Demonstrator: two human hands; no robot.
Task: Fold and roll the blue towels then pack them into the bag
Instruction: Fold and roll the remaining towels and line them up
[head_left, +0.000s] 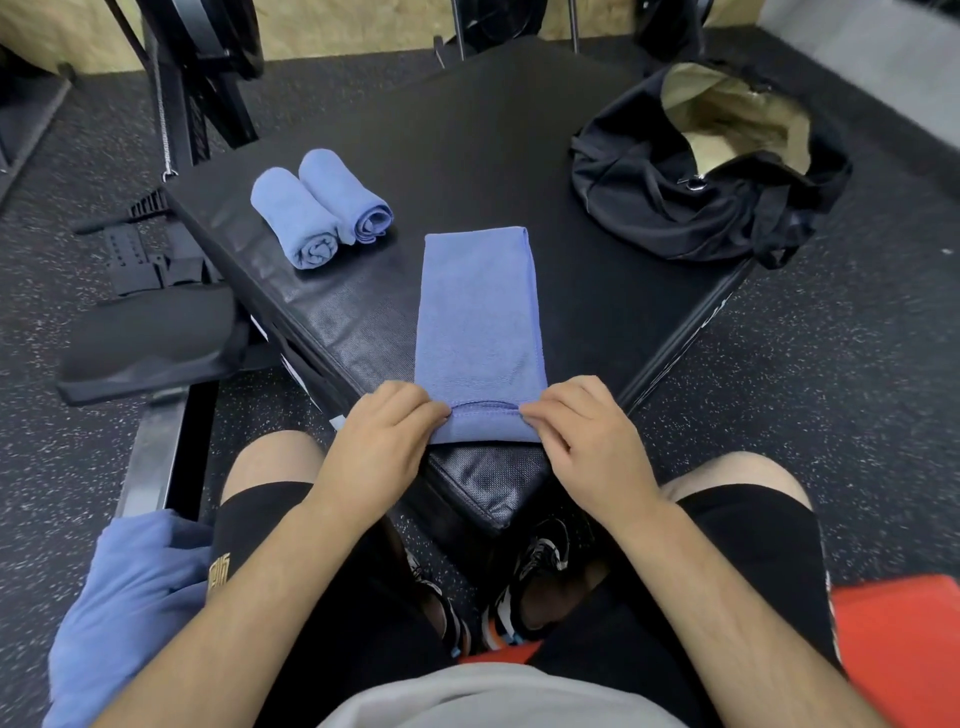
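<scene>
Posture noted as seated, both forearms reaching forward and down between the knees to the near corner of black padded vinyl platform (467, 145). Found left hand (387, 431) palm down, knuckles raised, fingers curled and pinching the near left corner of long folded blue terry towel strip (480, 317). Found right hand (587, 431) mirrored, palm down, fingers curled, tips pinching the near right corner of the same strip. Saw near hem turned over onto the strip between the two hands in a low first fold. Saw remainder of strip lying flat on the platform top, running away from the body. Recorded two rolled blue towels (317, 208) side by side and touching, on the platform at far left, well apart from the strip. Recorded black fabric duffel bag (696, 202) at the platform's far right corner, mouth gaping, tan lining exposed. Logged loose heap of blue cloth (130, 613) beside the left thigh. Logged black shorts (753, 545), dark trainers (540, 556) on speckled rubber floor (831, 364), red pad (904, 639) at right edge.
</scene>
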